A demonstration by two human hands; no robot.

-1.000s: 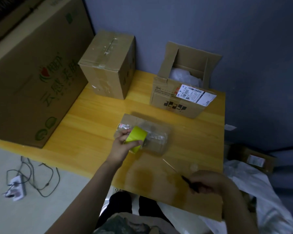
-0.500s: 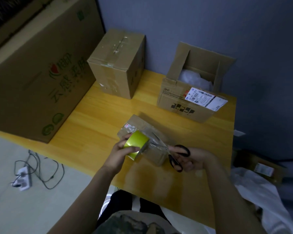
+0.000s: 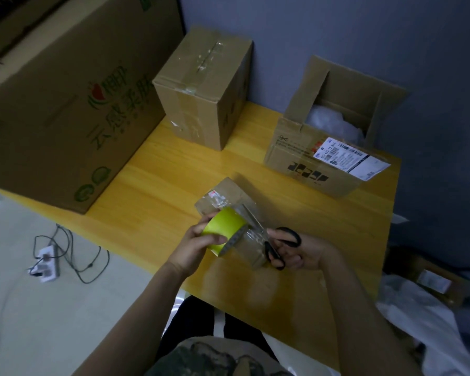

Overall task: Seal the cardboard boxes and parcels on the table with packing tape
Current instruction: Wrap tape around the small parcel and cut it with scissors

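Note:
My left hand [image 3: 193, 244] grips a yellow-green roll of packing tape [image 3: 224, 230] just above a small flat cardboard parcel [image 3: 229, 198] in the middle of the wooden table [image 3: 158, 172]. A clear strip of tape runs from the roll over the parcel. My right hand [image 3: 300, 252] holds black-handled scissors [image 3: 280, 246], fingers through the loops, blades pointing up and left at the strip beside the roll. A taped upright box [image 3: 204, 88] stands at the back. An open box [image 3: 329, 137] with a shipping label and white filling sits at the back right.
A very large printed carton [image 3: 55, 93] takes up the table's left side. On the floor to the left lie a power strip [image 3: 45, 263] and cables. White plastic sheeting [image 3: 423, 321] and another small labelled box [image 3: 432, 280] lie to the right of the table.
My right hand lifted the scissors from the table's near edge and brought them up to the tape strip by the roll. The left hand kept holding the roll over the parcel.

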